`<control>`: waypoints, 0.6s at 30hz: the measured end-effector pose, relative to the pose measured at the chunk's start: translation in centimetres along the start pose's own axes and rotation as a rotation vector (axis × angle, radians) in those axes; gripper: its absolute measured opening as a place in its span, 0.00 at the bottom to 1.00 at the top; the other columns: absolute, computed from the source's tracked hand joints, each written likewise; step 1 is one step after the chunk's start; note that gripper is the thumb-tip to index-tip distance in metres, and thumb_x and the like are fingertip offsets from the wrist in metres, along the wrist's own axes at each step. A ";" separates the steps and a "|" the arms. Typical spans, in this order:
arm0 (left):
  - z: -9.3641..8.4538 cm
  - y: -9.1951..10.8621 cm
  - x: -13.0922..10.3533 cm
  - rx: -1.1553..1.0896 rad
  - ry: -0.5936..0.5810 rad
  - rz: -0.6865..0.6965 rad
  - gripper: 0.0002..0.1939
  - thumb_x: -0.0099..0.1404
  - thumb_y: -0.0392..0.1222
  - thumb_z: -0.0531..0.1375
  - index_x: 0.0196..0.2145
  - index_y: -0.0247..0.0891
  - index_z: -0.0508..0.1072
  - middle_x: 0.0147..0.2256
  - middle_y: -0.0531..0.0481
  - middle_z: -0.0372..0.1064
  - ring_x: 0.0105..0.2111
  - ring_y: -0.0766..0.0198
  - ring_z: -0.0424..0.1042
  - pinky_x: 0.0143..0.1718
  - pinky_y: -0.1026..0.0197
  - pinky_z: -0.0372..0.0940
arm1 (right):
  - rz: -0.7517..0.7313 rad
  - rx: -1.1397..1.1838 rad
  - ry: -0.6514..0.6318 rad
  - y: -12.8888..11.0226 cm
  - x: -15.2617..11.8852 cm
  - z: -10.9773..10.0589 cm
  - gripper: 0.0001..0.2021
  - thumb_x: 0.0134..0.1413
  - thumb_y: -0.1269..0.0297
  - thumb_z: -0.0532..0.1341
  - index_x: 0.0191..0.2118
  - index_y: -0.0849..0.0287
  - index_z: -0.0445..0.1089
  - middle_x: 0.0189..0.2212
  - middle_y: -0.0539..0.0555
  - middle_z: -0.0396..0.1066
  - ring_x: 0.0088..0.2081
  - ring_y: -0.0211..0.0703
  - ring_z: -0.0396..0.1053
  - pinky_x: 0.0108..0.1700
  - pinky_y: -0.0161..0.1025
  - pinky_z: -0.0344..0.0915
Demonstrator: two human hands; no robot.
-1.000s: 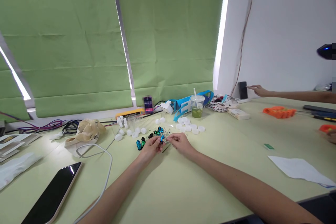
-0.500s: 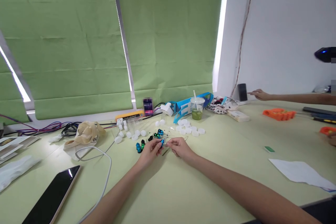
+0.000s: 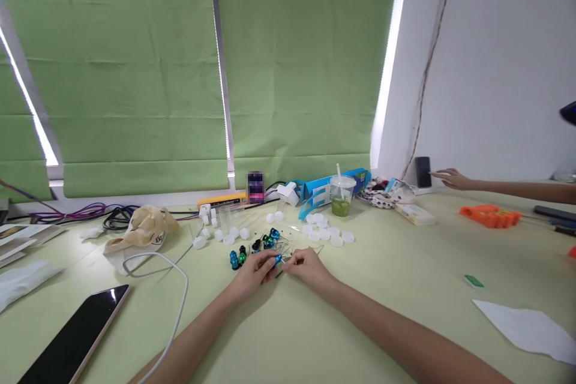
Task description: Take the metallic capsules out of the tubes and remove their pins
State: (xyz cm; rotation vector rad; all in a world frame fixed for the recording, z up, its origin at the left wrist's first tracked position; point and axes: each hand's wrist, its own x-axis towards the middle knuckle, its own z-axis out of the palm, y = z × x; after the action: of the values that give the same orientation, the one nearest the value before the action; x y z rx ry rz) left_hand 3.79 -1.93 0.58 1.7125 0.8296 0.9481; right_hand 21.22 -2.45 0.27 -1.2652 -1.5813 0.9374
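Observation:
Between the fingers of my left hand [image 3: 257, 271] is a small blue part [image 3: 278, 260], its fingers closed on it. My right hand [image 3: 306, 265] is pinched just to the right of that part, on a thin light piece [image 3: 283, 260] too small to make out well. Right behind my hands lie several blue, green and black metallic parts [image 3: 242, 257] and some thin metal pins [image 3: 284, 246]. White round caps [image 3: 323, 233] are scattered beyond on both sides.
A large phone [image 3: 76, 336] and a white cable [image 3: 182, 306] lie at left, near a beige cloth bag [image 3: 146, 234]. Behind stands a lidded cup [image 3: 342, 197]. At right are orange trays [image 3: 489, 216], white paper [image 3: 526, 327] and another person's hand [image 3: 452, 180] touching a phone.
The view has shifted slightly, so most things appear a little lower. The blue part is tilted differently in my left hand, and my right fingers remain beside it.

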 end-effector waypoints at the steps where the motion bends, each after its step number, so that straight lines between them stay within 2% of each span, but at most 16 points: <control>1: -0.1 0.0 -0.1 0.004 -0.008 -0.004 0.23 0.57 0.55 0.55 0.42 0.34 0.70 0.20 0.54 0.61 0.20 0.70 0.57 0.21 0.67 0.52 | 0.067 0.050 -0.023 -0.2 0.0 0.0 0.08 0.34 0.66 0.64 0.16 0.63 0.66 0.16 0.48 0.62 0.20 0.33 0.58 0.24 0.31 0.54; 3: -0.1 0.1 -0.2 0.015 -0.027 -0.005 0.23 0.58 0.55 0.55 0.42 0.34 0.70 0.21 0.53 0.62 0.21 0.69 0.58 0.21 0.67 0.52 | 0.165 0.106 -0.048 -0.6 -0.1 -0.1 0.09 0.31 0.67 0.65 0.15 0.63 0.63 0.14 0.47 0.62 0.20 0.33 0.58 0.24 0.31 0.54; 5: -0.1 0.3 -0.3 0.022 -0.043 0.003 0.22 0.58 0.54 0.54 0.42 0.34 0.70 0.22 0.52 0.62 0.21 0.69 0.58 0.22 0.67 0.52 | 0.201 0.105 -0.053 -1.2 -0.4 -0.2 0.11 0.29 0.67 0.66 0.14 0.62 0.61 0.13 0.46 0.61 0.19 0.32 0.57 0.22 0.30 0.52; 10: 0.1 1.4 -0.7 0.010 -0.052 0.037 0.21 0.59 0.54 0.53 0.42 0.35 0.70 0.21 0.53 0.61 0.21 0.69 0.55 0.22 0.67 0.50 | 0.172 0.044 -0.042 -1.6 -0.6 -0.4 0.14 0.28 0.67 0.67 0.15 0.62 0.58 0.12 0.43 0.56 0.19 0.30 0.54 0.21 0.29 0.49; 14: 0.3 2.0 -0.9 0.032 -0.046 0.041 0.21 0.59 0.54 0.54 0.42 0.36 0.71 0.20 0.54 0.59 0.21 0.69 0.54 0.22 0.67 0.50 | 0.152 0.010 -0.053 -1.3 -0.5 -0.6 0.15 0.28 0.66 0.67 0.16 0.61 0.58 0.12 0.42 0.55 0.18 0.29 0.54 0.20 0.29 0.48; 18: 0.3 2.2 -1.0 0.068 -0.046 0.060 0.20 0.59 0.53 0.54 0.41 0.36 0.72 0.22 0.53 0.60 0.22 0.68 0.55 0.23 0.67 0.51 | 0.150 0.018 -0.183 -1.2 -0.4 -1.0 0.15 0.32 0.62 0.67 0.18 0.61 0.58 0.13 0.45 0.61 0.16 0.29 0.56 0.19 0.28 0.49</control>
State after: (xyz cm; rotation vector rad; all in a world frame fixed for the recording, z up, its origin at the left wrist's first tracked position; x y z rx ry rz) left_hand 3.82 -3.54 2.36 1.8202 0.7915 0.9265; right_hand 21.78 -3.03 1.63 -1.3310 -1.6292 1.1884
